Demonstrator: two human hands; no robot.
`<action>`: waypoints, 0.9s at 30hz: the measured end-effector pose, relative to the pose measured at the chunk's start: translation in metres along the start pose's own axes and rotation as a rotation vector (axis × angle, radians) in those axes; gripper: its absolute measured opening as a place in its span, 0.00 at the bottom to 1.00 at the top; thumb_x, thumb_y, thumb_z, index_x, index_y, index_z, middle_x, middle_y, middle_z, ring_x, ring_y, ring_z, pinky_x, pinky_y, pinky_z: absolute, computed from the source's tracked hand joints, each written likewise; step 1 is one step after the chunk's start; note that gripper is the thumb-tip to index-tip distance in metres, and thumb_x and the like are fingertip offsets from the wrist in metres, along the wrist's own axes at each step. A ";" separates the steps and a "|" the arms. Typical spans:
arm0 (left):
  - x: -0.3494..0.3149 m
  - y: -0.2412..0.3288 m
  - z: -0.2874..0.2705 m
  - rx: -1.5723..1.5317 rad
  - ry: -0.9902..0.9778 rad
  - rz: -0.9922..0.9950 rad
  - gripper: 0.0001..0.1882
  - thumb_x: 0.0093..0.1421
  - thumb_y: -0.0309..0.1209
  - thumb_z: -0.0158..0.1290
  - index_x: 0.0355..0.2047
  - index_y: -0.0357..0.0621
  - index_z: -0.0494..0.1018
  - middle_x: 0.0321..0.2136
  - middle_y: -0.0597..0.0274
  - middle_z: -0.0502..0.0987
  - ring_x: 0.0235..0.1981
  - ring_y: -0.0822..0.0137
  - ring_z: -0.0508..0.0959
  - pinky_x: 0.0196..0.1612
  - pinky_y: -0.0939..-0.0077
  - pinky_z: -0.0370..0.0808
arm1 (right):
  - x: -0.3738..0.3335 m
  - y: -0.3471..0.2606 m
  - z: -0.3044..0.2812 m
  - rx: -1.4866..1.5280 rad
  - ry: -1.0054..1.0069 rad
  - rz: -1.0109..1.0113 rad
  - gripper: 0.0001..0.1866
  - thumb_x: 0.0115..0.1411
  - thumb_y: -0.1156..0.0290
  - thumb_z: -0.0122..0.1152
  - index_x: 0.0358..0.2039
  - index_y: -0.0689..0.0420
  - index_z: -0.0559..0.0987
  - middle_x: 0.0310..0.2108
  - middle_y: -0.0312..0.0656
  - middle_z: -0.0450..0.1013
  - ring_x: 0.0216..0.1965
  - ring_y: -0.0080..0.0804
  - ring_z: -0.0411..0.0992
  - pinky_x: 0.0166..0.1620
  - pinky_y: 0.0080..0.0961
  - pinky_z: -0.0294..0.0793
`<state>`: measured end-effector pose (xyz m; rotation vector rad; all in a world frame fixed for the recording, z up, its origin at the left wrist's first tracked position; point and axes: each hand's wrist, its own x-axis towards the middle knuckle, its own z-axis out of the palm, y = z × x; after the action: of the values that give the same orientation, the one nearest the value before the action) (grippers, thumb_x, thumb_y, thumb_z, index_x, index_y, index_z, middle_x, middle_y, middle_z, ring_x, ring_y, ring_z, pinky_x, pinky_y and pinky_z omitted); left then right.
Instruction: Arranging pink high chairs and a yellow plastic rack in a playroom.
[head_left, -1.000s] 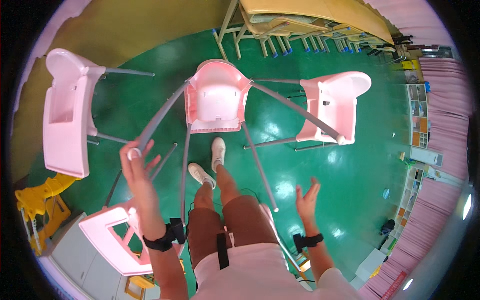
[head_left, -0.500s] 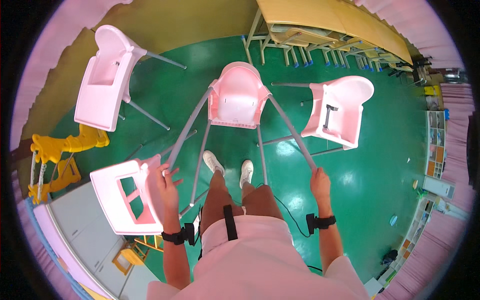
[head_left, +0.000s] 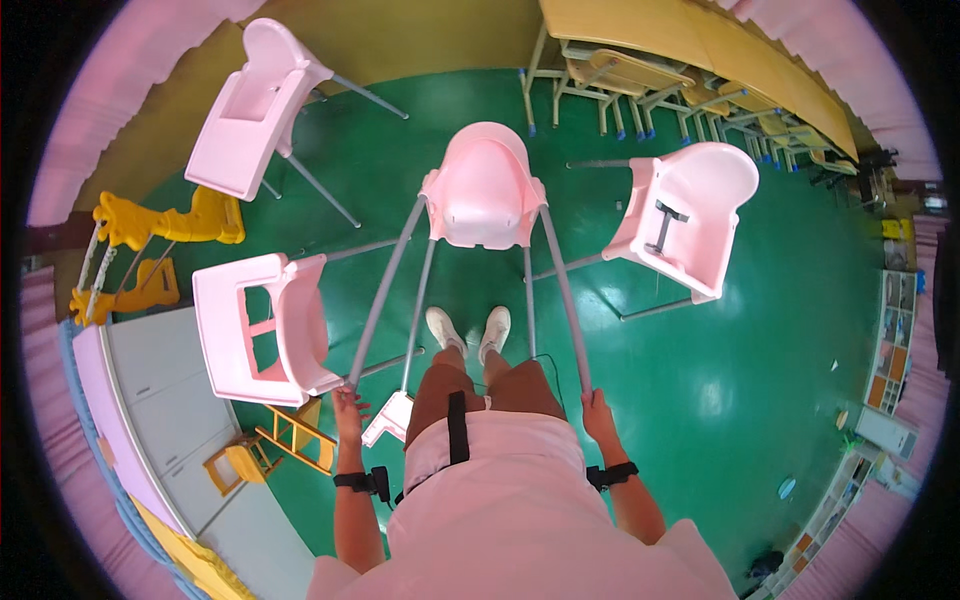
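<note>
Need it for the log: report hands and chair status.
Left hand and right hand each grip a grey leg of the tipped pink high chair. Another pink chair close at left.

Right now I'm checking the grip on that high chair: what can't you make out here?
Head view only:
- Left hand at a leg end of the high chair: the palm side is turned away, so how firmly it closes is unclear.
- Right hand on another leg end: fingers wrap behind the tube, hidden.
- The two other legs' ends: covered by the person's knees and shorts.
- The chair's seat inside: faces away.
- Shelf items at the right rim: too small and bent.
</note>
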<state>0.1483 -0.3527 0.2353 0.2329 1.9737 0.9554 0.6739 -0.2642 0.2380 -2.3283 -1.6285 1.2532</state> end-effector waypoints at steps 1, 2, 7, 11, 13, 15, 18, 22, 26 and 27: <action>0.001 -0.022 -0.003 0.044 0.004 -0.068 0.11 0.65 0.42 0.43 0.41 0.54 0.58 0.31 0.60 0.68 0.25 0.65 0.76 0.20 0.73 0.74 | -0.005 0.014 0.006 0.034 -0.018 0.005 0.18 0.65 0.57 0.47 0.40 0.61 0.65 0.23 0.57 0.71 0.27 0.59 0.72 0.29 0.48 0.69; 0.000 -0.046 -0.009 0.039 0.026 -0.062 0.11 0.65 0.42 0.43 0.41 0.54 0.58 0.31 0.60 0.68 0.25 0.65 0.76 0.20 0.73 0.74 | -0.011 0.018 0.010 0.038 -0.031 -0.014 0.18 0.65 0.57 0.47 0.40 0.61 0.65 0.23 0.57 0.71 0.27 0.59 0.72 0.29 0.48 0.69; -0.025 -0.139 -0.049 0.000 0.181 -0.453 0.16 0.58 0.30 0.48 0.43 0.50 0.54 0.30 0.54 0.69 0.19 0.58 0.78 0.14 0.65 0.75 | -0.021 0.100 0.088 0.102 -0.350 0.269 0.20 0.58 0.57 0.56 0.39 0.63 0.71 0.33 0.57 0.74 0.35 0.50 0.74 0.36 0.41 0.71; -0.016 -0.171 -0.004 0.109 0.116 -0.453 0.22 0.56 0.25 0.48 0.45 0.51 0.50 0.34 0.49 0.68 0.23 0.52 0.77 0.17 0.58 0.77 | -0.019 0.163 0.112 0.089 -0.360 0.376 0.29 0.56 0.55 0.56 0.43 0.73 0.69 0.41 0.63 0.72 0.44 0.54 0.72 0.44 0.41 0.71; -0.021 -0.201 -0.038 0.138 0.196 -0.515 0.22 0.57 0.24 0.47 0.46 0.53 0.49 0.36 0.48 0.66 0.26 0.49 0.77 0.18 0.56 0.78 | -0.027 0.141 0.127 0.023 -0.433 0.416 0.32 0.55 0.55 0.56 0.44 0.77 0.68 0.44 0.66 0.70 0.47 0.55 0.70 0.49 0.40 0.70; 0.011 -0.254 -0.041 0.302 0.074 -0.436 0.27 0.55 0.22 0.47 0.49 0.48 0.45 0.38 0.35 0.69 0.22 0.46 0.77 0.18 0.52 0.78 | -0.024 0.168 0.130 0.005 -0.562 0.436 0.32 0.55 0.55 0.56 0.47 0.73 0.68 0.45 0.63 0.70 0.49 0.55 0.69 0.51 0.40 0.68; -0.005 -0.247 -0.017 0.346 -0.038 -0.578 0.20 0.60 0.32 0.45 0.48 0.47 0.50 0.28 0.40 0.71 0.17 0.48 0.76 0.15 0.57 0.77 | -0.049 0.160 0.116 0.127 -0.573 0.553 0.28 0.56 0.55 0.55 0.47 0.67 0.70 0.44 0.52 0.71 0.46 0.47 0.69 0.48 0.37 0.68; -0.004 -0.314 -0.083 0.362 -0.024 -0.524 0.18 0.59 0.32 0.44 0.49 0.44 0.55 0.27 0.41 0.72 0.17 0.50 0.77 0.15 0.59 0.76 | -0.055 0.124 0.132 0.325 -0.504 0.510 0.21 0.57 0.57 0.56 0.42 0.63 0.73 0.38 0.45 0.72 0.39 0.36 0.69 0.44 0.31 0.68; -0.008 -0.315 -0.024 0.530 -0.029 -0.547 0.20 0.52 0.27 0.47 0.46 0.36 0.60 0.30 0.41 0.75 0.19 0.51 0.79 0.16 0.61 0.77 | -0.039 0.145 0.112 0.131 -0.473 0.373 0.19 0.58 0.57 0.57 0.40 0.61 0.74 0.36 0.45 0.74 0.40 0.37 0.71 0.46 0.33 0.69; -0.004 -0.310 -0.015 0.574 -0.024 -0.551 0.20 0.52 0.28 0.47 0.44 0.33 0.62 0.30 0.41 0.75 0.20 0.51 0.80 0.18 0.61 0.78 | -0.026 0.144 0.108 0.054 -0.492 0.287 0.19 0.58 0.57 0.57 0.39 0.60 0.74 0.36 0.46 0.75 0.41 0.37 0.72 0.46 0.34 0.69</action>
<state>0.2000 -0.5743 0.0240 0.0077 2.0878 0.0265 0.7140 -0.3926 0.1153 -2.4146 -1.3564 2.0351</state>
